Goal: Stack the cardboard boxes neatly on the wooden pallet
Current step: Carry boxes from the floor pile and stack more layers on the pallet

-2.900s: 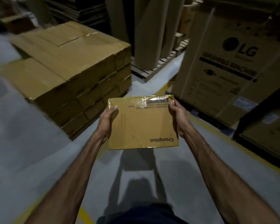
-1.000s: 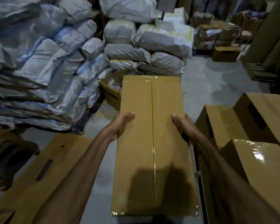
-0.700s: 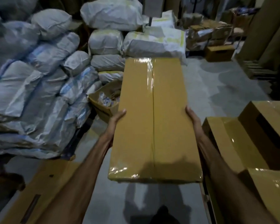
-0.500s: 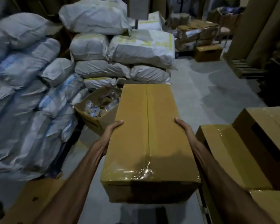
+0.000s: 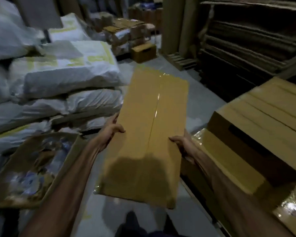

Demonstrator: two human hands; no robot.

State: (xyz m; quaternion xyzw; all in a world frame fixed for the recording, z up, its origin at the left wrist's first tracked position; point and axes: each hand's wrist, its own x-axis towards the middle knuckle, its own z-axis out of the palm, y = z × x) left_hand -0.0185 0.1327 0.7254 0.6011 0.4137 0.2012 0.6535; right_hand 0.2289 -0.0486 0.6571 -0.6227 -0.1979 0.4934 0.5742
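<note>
A long taped cardboard box (image 5: 150, 134) hangs in front of me, its top up and its far end pointing away. My left hand (image 5: 111, 132) grips its left edge, thumb over the top. On the right edge my right hand (image 5: 182, 141) grips it the same way. To the right stands a stack of cardboard boxes (image 5: 256, 127), some wrapped in shiny film. The pallet under them is hidden.
White sacks (image 5: 67, 77) are piled at the left. An open torn carton (image 5: 34, 168) of packets sits at lower left. Flat cardboard sheets (image 5: 249, 36) are stacked at the back right beside a wooden pallet (image 5: 179, 61). Small boxes (image 5: 143, 51) stand far back. Grey floor shows ahead.
My view has swung right and moved forward with the box. The sacks slid left, the right stack came closer, and the box now tilts slightly to the right.
</note>
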